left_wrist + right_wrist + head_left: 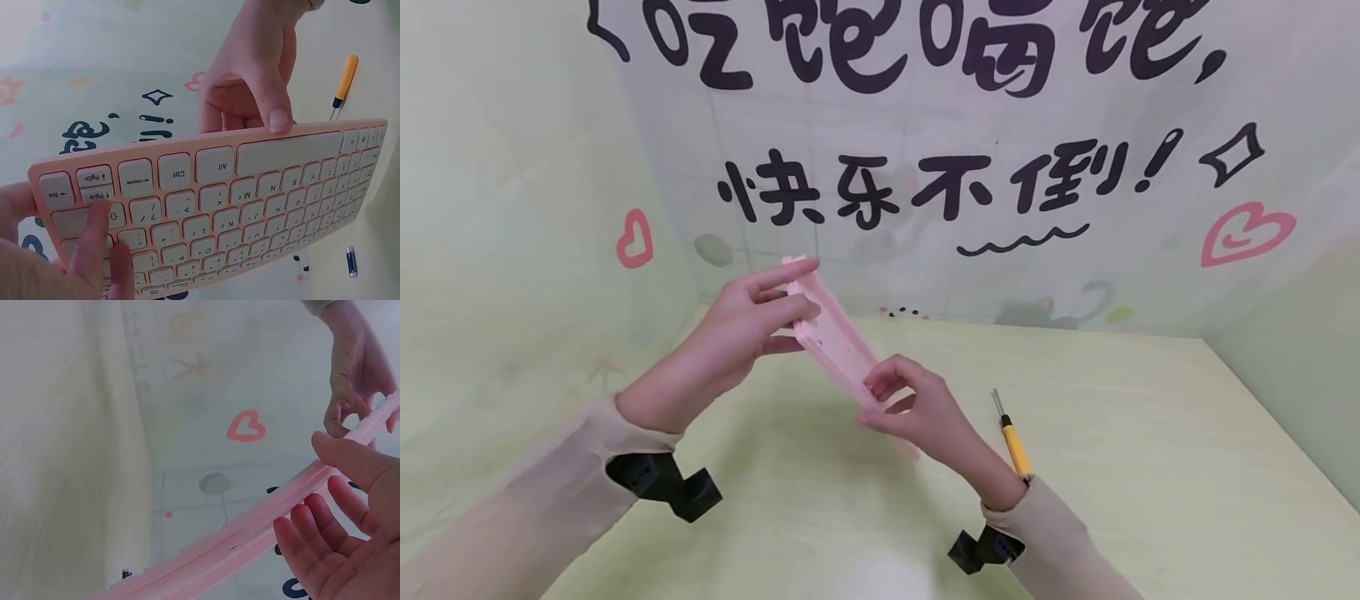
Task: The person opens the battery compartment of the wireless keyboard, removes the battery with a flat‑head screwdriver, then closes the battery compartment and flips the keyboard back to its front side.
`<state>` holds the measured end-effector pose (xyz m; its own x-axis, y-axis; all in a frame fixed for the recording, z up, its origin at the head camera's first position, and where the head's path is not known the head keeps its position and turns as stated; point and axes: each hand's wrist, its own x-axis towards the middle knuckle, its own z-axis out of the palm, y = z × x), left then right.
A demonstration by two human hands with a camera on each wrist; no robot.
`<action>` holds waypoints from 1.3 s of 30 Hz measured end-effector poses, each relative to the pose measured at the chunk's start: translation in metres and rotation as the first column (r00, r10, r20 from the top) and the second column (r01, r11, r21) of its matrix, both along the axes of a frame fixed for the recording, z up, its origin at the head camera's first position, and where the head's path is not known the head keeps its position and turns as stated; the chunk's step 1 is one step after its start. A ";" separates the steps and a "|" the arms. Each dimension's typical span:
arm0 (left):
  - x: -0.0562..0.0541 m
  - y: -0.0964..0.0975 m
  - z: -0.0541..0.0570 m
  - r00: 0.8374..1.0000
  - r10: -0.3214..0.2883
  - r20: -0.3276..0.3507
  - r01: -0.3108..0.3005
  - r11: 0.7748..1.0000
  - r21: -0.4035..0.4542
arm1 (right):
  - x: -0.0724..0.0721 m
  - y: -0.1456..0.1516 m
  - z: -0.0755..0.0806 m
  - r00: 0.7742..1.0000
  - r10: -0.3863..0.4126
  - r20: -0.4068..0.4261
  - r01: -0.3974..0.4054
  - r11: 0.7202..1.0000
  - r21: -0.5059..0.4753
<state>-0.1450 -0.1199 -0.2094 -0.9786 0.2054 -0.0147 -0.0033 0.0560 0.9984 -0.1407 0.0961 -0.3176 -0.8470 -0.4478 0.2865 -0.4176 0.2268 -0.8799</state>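
Note:
A pink keyboard is held up tilted above the table, its underside toward the head camera. White keys face the left wrist camera. My left hand grips the keyboard's upper end; in the left wrist view, fingers lie over the keys near PgUp. At the lower part, my right hand pinches the long edge. Its thumb sits on that edge beside the space bar, and the other fingertips are partly hidden behind the keyboard. The right wrist view shows the keyboard's edge running between thumb and fingers.
On the table, to the right of the right hand, lies a yellow-handled tool with a two-pronged metal tip. A small dark battery lies there too. A printed cloth wall closes off the back, with side walls left and right.

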 end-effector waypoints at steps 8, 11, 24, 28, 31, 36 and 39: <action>-0.003 0.013 0.003 0.999 0.006 -0.045 -0.007 1.000 -0.013 | -0.002 -0.006 -0.003 0.968 -0.092 -0.233 0.097 0.995 0.010; -0.005 0.019 0.006 0.998 0.016 -0.062 -0.017 1.000 -0.012 | -0.002 -0.007 -0.001 0.950 -0.116 -0.291 0.120 0.993 -0.002; -0.013 0.048 0.013 0.994 0.005 -0.113 -0.010 0.999 -0.039 | -0.005 -0.006 0.001 0.921 -0.200 -0.336 0.206 0.978 -0.016; -0.015 0.059 0.011 0.992 0.005 -0.129 -0.010 0.999 -0.038 | -0.006 -0.004 -0.001 0.918 -0.228 -0.325 0.230 0.973 -0.032; -0.015 0.066 0.011 0.990 0.011 -0.139 -0.017 0.999 -0.040 | -0.006 -0.003 -0.002 0.913 -0.258 -0.315 0.255 0.966 -0.054; -0.017 0.078 0.009 0.986 0.022 -0.164 -0.032 0.998 -0.057 | -0.006 0.000 -0.004 0.898 -0.320 -0.303 0.316 0.947 -0.064; -0.018 0.083 0.006 0.982 0.026 -0.184 -0.037 0.998 -0.057 | 0.000 -0.001 0.002 0.892 -0.348 -0.289 0.343 0.937 -0.070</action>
<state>-0.1633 -0.0373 -0.2034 -0.9718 0.1783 0.1544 0.1770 0.1183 0.9771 -0.1410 0.0947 -0.3153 -0.8243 -0.1354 0.5498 -0.5543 0.3906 -0.7350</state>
